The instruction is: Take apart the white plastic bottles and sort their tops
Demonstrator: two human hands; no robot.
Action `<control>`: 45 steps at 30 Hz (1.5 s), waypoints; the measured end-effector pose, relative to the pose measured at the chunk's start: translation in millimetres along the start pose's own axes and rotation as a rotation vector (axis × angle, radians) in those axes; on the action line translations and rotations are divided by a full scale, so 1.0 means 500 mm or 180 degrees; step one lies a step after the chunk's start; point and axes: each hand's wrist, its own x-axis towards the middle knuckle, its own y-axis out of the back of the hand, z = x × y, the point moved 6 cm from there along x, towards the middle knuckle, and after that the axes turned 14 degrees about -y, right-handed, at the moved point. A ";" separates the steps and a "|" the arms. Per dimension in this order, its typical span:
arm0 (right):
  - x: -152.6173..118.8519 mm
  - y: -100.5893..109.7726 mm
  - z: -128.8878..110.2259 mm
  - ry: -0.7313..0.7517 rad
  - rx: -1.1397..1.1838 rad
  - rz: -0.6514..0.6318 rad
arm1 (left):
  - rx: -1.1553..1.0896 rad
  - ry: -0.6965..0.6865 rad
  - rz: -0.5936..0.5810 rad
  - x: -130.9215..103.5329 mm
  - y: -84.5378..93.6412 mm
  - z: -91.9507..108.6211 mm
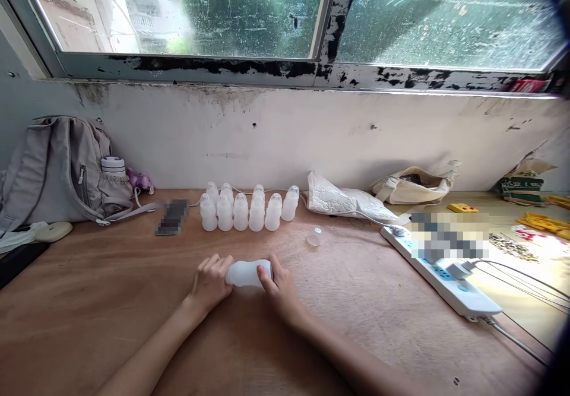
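Observation:
A frosted white baby bottle (244,273) lies sideways between my two hands, just above or on the wooden table. My left hand (211,279) is closed around its left end, which the fingers hide. At the other end, my right hand (280,286) grips the bottle with the thumb across its near side. Beyond the hands stand several similar frosted bottles (241,212) in a cluster, upright and with clear caps. A loose clear cap (313,240) rests on the table to the right of them.
A grey backpack (48,170) and a pixelated phone-like object (171,217) are on the left. At the back right lie a white padded pouch (347,200) and a cream bag (412,187). A white power strip (445,280) with cords runs along the right.

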 end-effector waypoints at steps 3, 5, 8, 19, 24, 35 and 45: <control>-0.003 -0.011 0.009 -0.0010 0.0294 -0.0059 | -0.0121 0.0063 0.0161 0.004 0.003 -0.010; -0.004 -0.019 0.016 -0.0074 0.0443 -0.0070 | -0.0251 0.0096 0.0423 0.003 0.010 -0.015; 0.000 -0.025 0.028 -0.0114 0.0798 0.0018 | -0.0377 0.0239 0.0897 -0.003 0.024 -0.020; -0.029 -0.042 -0.002 0.1243 0.0197 -0.0178 | -0.3963 0.1193 0.0859 -0.012 -0.035 0.005; -0.046 -0.046 -0.035 0.1747 -0.0318 -0.0665 | -0.4787 0.1550 0.1089 -0.011 -0.047 0.007; 0.147 0.202 0.155 0.0353 -0.0718 0.1739 | -0.4219 0.1638 0.1065 -0.011 -0.028 -0.011; 0.138 0.152 0.140 -0.0566 0.2016 0.0335 | -0.4169 0.1844 0.0869 -0.014 -0.021 -0.031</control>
